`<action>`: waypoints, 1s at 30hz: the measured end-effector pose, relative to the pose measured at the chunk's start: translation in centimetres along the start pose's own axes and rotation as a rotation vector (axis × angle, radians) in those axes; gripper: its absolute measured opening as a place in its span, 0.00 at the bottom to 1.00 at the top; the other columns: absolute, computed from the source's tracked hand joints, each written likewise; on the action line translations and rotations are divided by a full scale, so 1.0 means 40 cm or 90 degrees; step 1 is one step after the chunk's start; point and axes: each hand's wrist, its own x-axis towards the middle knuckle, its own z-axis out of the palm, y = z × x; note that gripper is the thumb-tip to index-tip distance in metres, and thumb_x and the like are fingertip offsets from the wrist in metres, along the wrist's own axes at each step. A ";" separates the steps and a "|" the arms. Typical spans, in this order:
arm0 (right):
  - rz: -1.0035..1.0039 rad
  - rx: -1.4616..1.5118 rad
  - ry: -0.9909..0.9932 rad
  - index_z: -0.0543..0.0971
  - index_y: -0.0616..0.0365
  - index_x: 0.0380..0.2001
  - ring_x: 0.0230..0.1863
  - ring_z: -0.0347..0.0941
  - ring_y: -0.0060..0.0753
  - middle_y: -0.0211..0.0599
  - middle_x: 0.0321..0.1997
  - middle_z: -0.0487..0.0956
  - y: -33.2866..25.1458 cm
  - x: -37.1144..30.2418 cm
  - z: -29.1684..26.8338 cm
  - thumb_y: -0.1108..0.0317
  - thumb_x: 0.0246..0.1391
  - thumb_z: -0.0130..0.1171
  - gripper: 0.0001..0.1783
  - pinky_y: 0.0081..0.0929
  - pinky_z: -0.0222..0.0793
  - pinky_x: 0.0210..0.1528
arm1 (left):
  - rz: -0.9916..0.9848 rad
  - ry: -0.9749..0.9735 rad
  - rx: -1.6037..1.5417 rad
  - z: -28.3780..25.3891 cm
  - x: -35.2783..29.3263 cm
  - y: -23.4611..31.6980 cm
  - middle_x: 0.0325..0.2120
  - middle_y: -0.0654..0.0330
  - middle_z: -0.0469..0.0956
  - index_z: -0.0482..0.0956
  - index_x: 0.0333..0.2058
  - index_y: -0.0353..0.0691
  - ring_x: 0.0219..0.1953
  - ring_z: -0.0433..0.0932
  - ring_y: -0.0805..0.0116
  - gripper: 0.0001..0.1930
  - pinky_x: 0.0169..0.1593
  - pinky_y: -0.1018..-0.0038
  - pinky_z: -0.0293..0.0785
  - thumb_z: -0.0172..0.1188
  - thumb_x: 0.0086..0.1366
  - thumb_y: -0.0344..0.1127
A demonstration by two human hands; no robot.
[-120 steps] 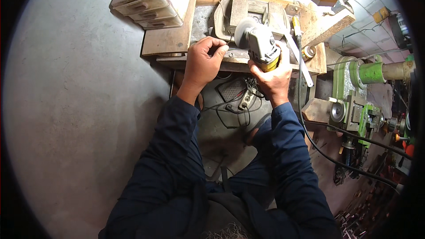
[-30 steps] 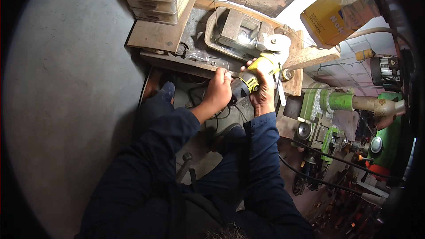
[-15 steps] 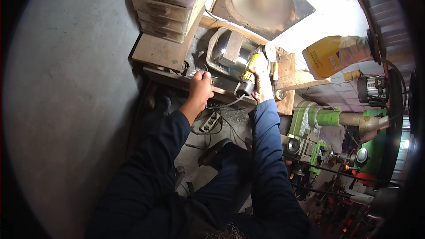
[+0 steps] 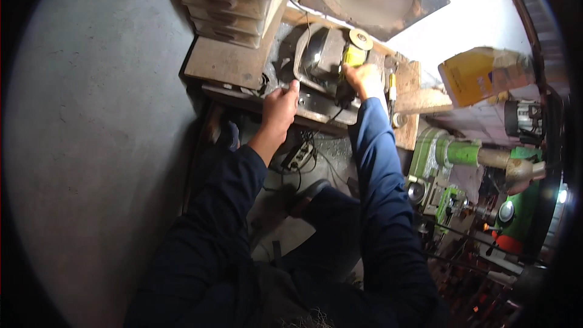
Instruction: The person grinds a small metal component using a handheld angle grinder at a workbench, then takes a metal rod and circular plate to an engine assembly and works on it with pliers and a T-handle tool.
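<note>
- The yellow grinder (image 4: 354, 56) is held over the desk (image 4: 226, 64), at two o'clock from the left hand (image 4: 279, 109); whether its weight is borne by anything below cannot be told.
- The grinder is grasped by the right hand (image 4: 366, 79), with the fingers wrapped round its body; the round disc (image 4: 361, 39) is pointed toward twelve o'clock.
- The left hand is curled, thumb up, near the front edge of the desk; whether anything thin is pinched in it cannot be told.
- A grey block (image 4: 331, 53) is seen at ten o'clock from the right hand, close beside the grinder; the disc could be chipped if it were knocked there.
- If the grinder were let go on uneven ground, it could be tipped or rolled.
- The dark cord (image 4: 336, 116) is hung over the desk edge toward seven o'clock; if caught by a leg, the grinder could be dragged down.
</note>
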 end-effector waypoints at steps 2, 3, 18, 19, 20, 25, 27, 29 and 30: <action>-0.025 -0.057 -0.015 0.85 0.65 0.36 0.44 0.83 0.53 0.58 0.39 0.84 0.017 0.023 0.013 0.42 0.47 0.67 0.32 0.40 0.77 0.49 | 0.010 -0.015 -0.016 0.000 -0.002 0.004 0.15 0.71 0.66 0.71 0.22 0.44 0.13 0.61 0.81 0.20 0.17 0.77 0.54 0.60 0.70 0.49; -0.057 -0.084 -0.033 0.85 0.65 0.38 0.46 0.82 0.52 0.58 0.40 0.84 0.005 0.011 0.001 0.42 0.49 0.66 0.32 0.40 0.76 0.50 | 0.027 -0.024 -0.025 -0.017 -0.009 0.017 0.15 0.71 0.66 0.71 0.23 0.44 0.13 0.61 0.81 0.19 0.17 0.78 0.54 0.60 0.70 0.48; 0.072 -0.044 -0.255 0.84 0.66 0.31 0.43 0.81 0.61 0.62 0.37 0.82 0.436 -0.601 0.856 0.43 0.55 0.57 0.31 0.50 0.76 0.48 | 0.007 -0.051 -0.062 0.006 -0.023 0.041 0.23 0.69 0.68 0.74 0.33 0.43 0.19 0.64 0.81 0.12 0.18 0.82 0.56 0.58 0.72 0.43; 0.108 -0.111 -0.357 0.86 0.63 0.35 0.48 0.81 0.55 0.58 0.43 0.83 0.409 -0.599 0.902 0.41 0.54 0.57 0.31 0.47 0.74 0.53 | 0.014 -0.042 -0.083 -0.002 -0.028 0.037 0.23 0.69 0.68 0.73 0.33 0.44 0.20 0.65 0.82 0.11 0.18 0.82 0.57 0.58 0.72 0.43; 0.075 -0.155 -0.430 0.85 0.60 0.42 0.54 0.79 0.49 0.49 0.51 0.83 0.342 -0.607 0.917 0.50 0.55 0.57 0.24 0.41 0.73 0.57 | 0.025 -0.024 -0.066 -0.033 -0.020 0.026 0.22 0.70 0.68 0.73 0.33 0.46 0.19 0.65 0.82 0.11 0.18 0.83 0.57 0.58 0.72 0.43; 0.066 -0.151 -0.536 0.85 0.58 0.45 0.55 0.79 0.48 0.47 0.52 0.83 0.407 -0.563 1.084 0.46 0.50 0.65 0.28 0.40 0.73 0.57 | 0.066 -0.007 0.007 -0.017 -0.024 -0.021 0.21 0.65 0.77 0.79 0.30 0.33 0.25 0.69 0.79 0.17 0.31 0.74 0.68 0.60 0.70 0.43; 0.093 -0.177 -0.549 0.85 0.57 0.45 0.55 0.79 0.48 0.47 0.52 0.83 0.378 -0.561 1.049 0.46 0.50 0.65 0.28 0.40 0.73 0.57 | 0.030 -0.020 0.033 -0.010 -0.023 -0.028 0.20 0.66 0.75 0.77 0.28 0.34 0.24 0.67 0.80 0.17 0.29 0.74 0.66 0.60 0.70 0.42; 0.120 -0.172 -0.535 0.85 0.57 0.45 0.55 0.79 0.48 0.47 0.52 0.83 0.362 -0.547 1.015 0.45 0.49 0.66 0.28 0.40 0.73 0.57 | 0.092 -0.068 0.092 0.011 -0.021 -0.032 0.18 0.66 0.72 0.75 0.26 0.34 0.23 0.65 0.80 0.17 0.27 0.73 0.63 0.60 0.70 0.41; 0.128 -0.179 -0.536 0.85 0.57 0.45 0.55 0.79 0.48 0.47 0.52 0.83 0.367 -0.549 1.004 0.45 0.49 0.66 0.29 0.40 0.73 0.57 | 0.095 -0.064 0.085 0.012 -0.014 -0.034 0.17 0.66 0.71 0.75 0.25 0.34 0.22 0.64 0.79 0.18 0.27 0.72 0.63 0.60 0.70 0.41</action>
